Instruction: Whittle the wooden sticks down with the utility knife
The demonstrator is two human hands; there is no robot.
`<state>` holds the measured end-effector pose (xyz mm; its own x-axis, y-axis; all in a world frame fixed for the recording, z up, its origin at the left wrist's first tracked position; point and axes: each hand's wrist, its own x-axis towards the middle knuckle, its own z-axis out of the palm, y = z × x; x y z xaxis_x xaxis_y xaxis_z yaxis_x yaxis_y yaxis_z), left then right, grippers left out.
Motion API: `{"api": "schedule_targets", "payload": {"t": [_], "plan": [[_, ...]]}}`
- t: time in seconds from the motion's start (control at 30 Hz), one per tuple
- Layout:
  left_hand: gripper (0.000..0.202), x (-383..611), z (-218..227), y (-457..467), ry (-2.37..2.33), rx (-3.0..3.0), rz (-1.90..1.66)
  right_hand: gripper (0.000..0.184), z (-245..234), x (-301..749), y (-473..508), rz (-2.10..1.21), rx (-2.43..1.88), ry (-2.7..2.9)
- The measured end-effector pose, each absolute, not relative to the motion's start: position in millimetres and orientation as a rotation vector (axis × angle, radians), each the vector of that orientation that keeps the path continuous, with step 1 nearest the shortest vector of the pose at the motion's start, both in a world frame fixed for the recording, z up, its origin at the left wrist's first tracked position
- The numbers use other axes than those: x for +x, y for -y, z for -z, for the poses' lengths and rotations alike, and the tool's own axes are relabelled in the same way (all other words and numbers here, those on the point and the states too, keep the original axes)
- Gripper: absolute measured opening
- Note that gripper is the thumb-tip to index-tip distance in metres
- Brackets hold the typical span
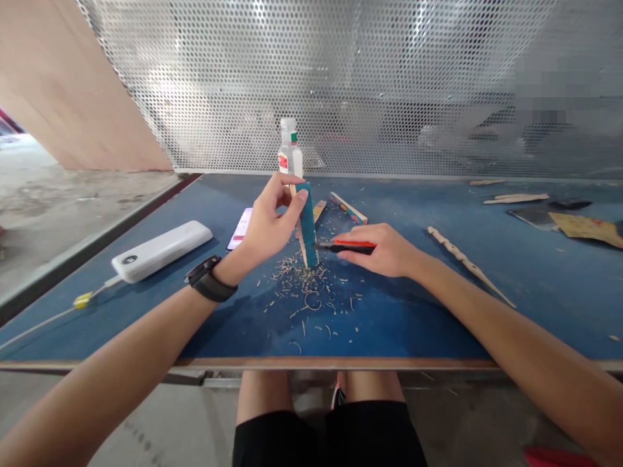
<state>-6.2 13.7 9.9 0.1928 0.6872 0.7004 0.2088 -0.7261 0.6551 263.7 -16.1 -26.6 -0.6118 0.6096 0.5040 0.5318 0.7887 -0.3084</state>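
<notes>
My left hand (277, 217) is closed round the upper end of a wooden strip (307, 224) with a blue-green face. The strip stands nearly upright, its lower end down among pale wood shavings (304, 275) on the blue table. In my right hand (384, 250) is a utility knife (353, 246) with a red and black handle. Its blade points left and meets the strip's right edge near the lower end. Behind the strip lie another painted wooden piece (348, 209) and a smaller wood piece (319, 211), partly hidden.
A glass bottle (288, 152) stands behind my left hand. Left lie a phone (239, 228) and a white power bank (163, 251) with a cable. Right are a carved stick (467, 264), thin wood pieces (516, 198) and yellowish sandpaper-like sheet (584, 227). A perforated metal panel (316, 84) borders the back.
</notes>
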Motion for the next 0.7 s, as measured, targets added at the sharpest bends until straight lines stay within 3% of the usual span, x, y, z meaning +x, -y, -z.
{"api": "schedule_targets", "payload": {"t": [0.13, 0.37, 0.53, 0.7], "plan": [[0.023, -6.9, -9.6, -14.6, -0.818, 2.057, -1.543, 0.027, 26.2, 262.8, 18.3, -0.234, -0.876, 2.498], [0.03, -6.2, -11.2, -13.9, -0.769, 1.988, -1.463, 0.034, 27.4, 261.0, 17.0, -0.227, -0.861, 2.203], [0.029, -7.2, -11.8, -17.2, -0.759, 1.965, -1.46, 0.028, 31.2, 259.6, 17.6, -0.285, -0.703, 2.425], [0.029, -7.8, -11.1, -18.5, -0.745, 1.938, -1.427, 0.031, 33.4, 256.6, 17.2, -0.15, -0.718, 2.284]]}}
